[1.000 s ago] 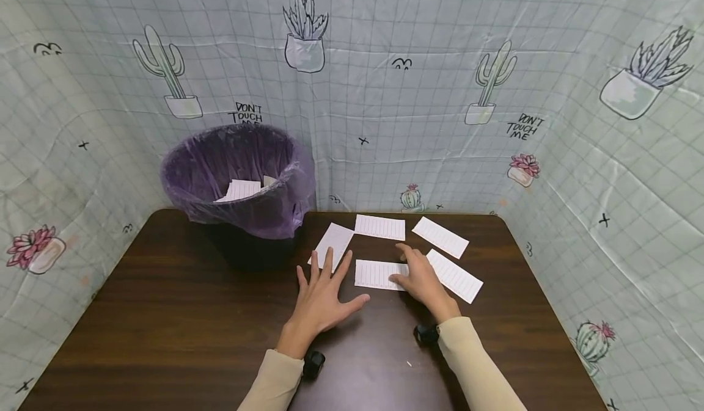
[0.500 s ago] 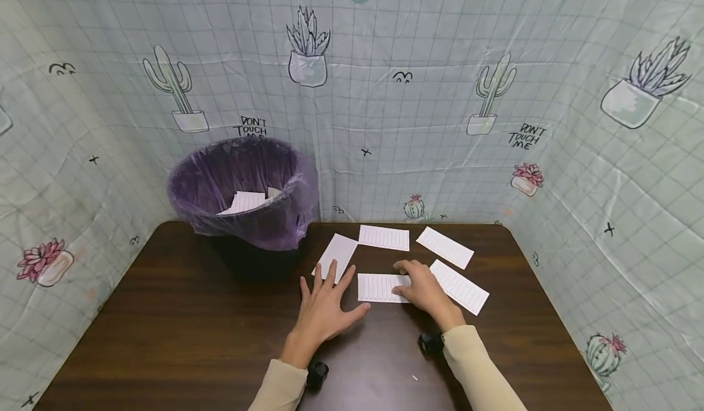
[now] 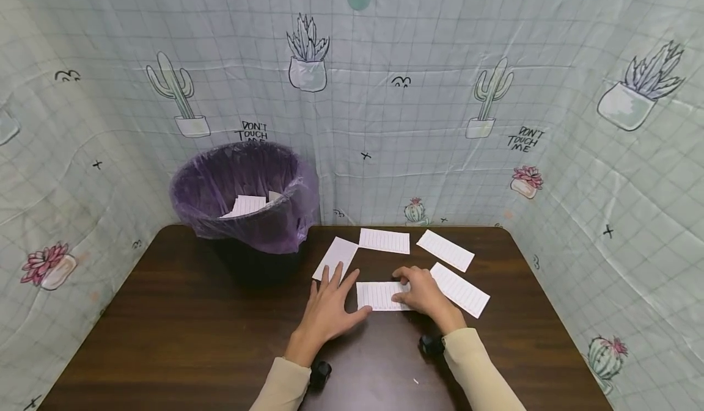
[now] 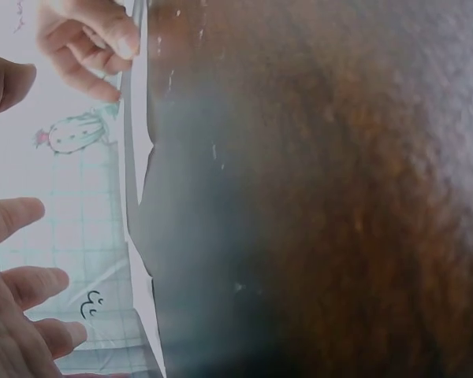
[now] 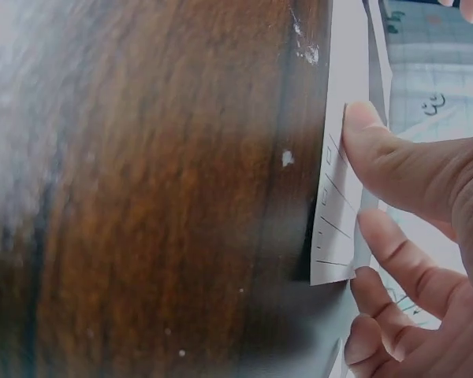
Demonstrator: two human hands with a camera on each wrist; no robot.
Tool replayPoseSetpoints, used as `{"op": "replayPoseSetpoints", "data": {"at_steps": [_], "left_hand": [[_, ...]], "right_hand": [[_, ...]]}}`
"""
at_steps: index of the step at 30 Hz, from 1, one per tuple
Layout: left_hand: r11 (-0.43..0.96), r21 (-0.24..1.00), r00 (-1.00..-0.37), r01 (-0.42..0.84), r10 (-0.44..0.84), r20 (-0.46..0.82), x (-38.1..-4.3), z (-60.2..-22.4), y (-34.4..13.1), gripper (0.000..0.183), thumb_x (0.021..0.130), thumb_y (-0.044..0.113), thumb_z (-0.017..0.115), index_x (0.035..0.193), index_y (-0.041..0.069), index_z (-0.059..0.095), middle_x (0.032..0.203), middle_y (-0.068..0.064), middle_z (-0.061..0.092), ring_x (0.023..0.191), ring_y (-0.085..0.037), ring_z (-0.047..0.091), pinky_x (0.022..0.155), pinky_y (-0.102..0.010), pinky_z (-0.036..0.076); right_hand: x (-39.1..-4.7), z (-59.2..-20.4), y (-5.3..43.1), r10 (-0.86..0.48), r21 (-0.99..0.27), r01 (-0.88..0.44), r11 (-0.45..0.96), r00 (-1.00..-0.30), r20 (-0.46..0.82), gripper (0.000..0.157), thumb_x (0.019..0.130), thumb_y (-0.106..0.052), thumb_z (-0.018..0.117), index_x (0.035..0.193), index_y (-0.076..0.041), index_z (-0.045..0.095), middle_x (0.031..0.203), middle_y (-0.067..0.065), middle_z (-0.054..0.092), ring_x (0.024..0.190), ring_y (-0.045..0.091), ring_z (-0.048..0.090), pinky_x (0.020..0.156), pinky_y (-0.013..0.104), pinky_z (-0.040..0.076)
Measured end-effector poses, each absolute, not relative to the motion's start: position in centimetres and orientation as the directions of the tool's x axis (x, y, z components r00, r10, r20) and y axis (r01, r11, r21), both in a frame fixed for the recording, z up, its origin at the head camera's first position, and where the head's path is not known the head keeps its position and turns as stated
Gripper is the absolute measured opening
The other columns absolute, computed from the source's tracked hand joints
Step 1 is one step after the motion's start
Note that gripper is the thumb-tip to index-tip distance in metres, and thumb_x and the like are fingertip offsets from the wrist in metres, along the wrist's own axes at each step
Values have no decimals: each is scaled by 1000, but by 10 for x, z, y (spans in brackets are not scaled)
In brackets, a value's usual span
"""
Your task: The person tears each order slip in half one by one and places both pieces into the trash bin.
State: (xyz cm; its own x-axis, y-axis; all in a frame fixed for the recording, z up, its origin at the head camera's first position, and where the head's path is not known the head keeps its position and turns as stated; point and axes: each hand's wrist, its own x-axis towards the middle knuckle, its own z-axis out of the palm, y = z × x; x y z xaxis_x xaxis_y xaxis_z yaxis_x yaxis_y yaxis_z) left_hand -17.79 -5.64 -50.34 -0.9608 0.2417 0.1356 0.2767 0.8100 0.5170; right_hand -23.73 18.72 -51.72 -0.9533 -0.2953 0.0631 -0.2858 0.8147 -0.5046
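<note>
In the head view, a white paper slip with printed lines (image 3: 375, 296) lies in front of both hands. My right hand (image 3: 426, 295) holds its right end, fingers curled over the far edge. The right wrist view shows the right thumb (image 5: 378, 153) on the slip's lined face (image 5: 335, 224), and that end seems slightly raised over the table. My left hand (image 3: 328, 316) is spread, its thumb tip at the slip's near left corner. Its fingertips reach the near end of a plainer white slip (image 3: 337, 257).
Other lined slips lie behind and right: one at the back (image 3: 384, 240), one at back right (image 3: 445, 250), one beside the right hand (image 3: 461, 290). A bin with a purple liner (image 3: 297, 215) stands at left, with slips inside (image 3: 247, 206). Patterned cloth (image 3: 363, 118) surrounds the brown table (image 3: 165, 325).
The head view has tilted up, so everything sits lower. The held slip has shifted slightly toward me with the right hand. My left hand keeps its spread, its thumb now at the slip's corner.
</note>
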Motion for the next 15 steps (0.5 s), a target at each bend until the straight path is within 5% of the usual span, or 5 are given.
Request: {"op": "replayPoseSetpoints", "data": {"at_steps": [7,15], "left_hand": [[793,543,-959,278,259,114,-176,-510,-52,82,88,60,70,156,21,46,167,-20,30,153,-53,20,112,-77,24],[736,608,-952,297,275,133,-179,-513,-37,82,89,58,70,157,19,45,167,-23,25,153,-56,16,111,-79,23]], "right_hand": [[-234,-516,184,-267,-571,-211,793,-964,-16,59,76,-15,92,127,-3,66,116,19,63,107,37,63,93,52,54],[-233,-516,188,-238,-572,-187,799,-971,-16,59,74,-19,94,122,2,69,114,22,62,103,35,61,92,52,52]]}}
